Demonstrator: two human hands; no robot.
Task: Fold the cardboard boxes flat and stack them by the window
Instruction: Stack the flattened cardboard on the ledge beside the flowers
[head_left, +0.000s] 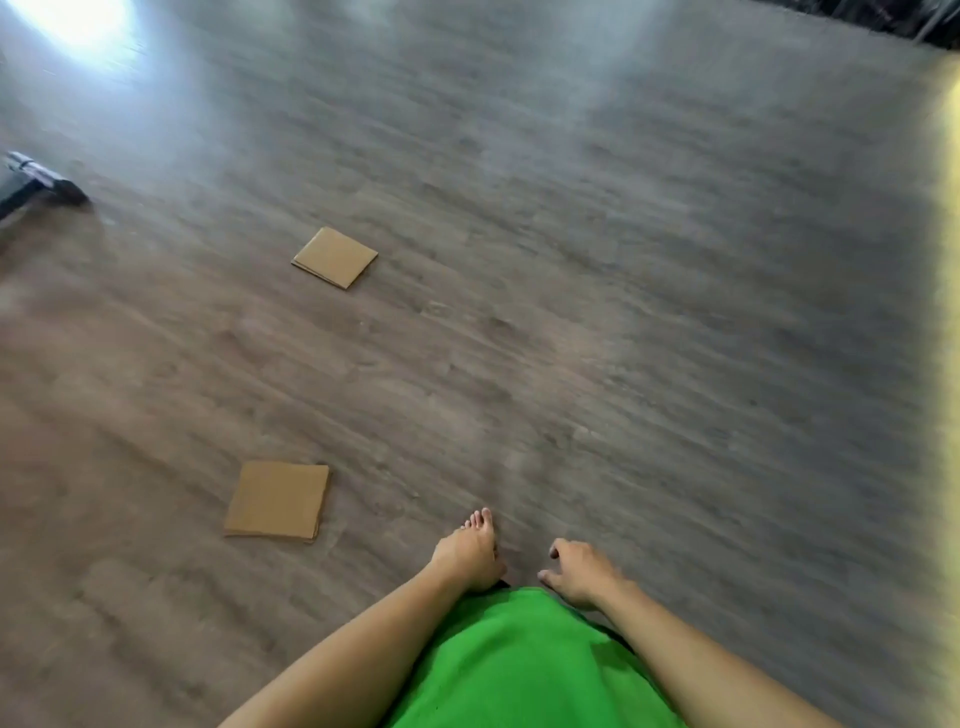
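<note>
So we're looking down at a wood-look floor (571, 260), and the whole view is pretty smeared with motion blur, so fine detail is mostly gone.

The task's things: two flattened cardboard boxes lying on the floor, well apart from each other. The nearer flat box (278, 500) sits to the lower left, fairly near our bare foot (480, 525), and its edge looks layered, like folded panels lying one on another. The farther flat box (335, 257) lies up toward the middle left, turned at an angle, also showing a doubled edge along its near side. Neither one is touching a hand.

Hands: both hang low in front of our green shirt (524, 670). The left hand (467, 564) is seen from the back, fingers pointing down and hidden from us, so its grip we honestly can't tell, though nothing shows in it. The right hand (579, 571) has its fingers loosely curled with the thumb sticking out to the side, holding nothing, a relaxed grip.

Other stuff: a dark object (41, 182) with a pale bit on top pokes in at the left edge, too blurry to name. There's a bright glare patch (78, 21) on the floor at top left, and a yellowish strip (948, 260) runs down the right edge.
</note>
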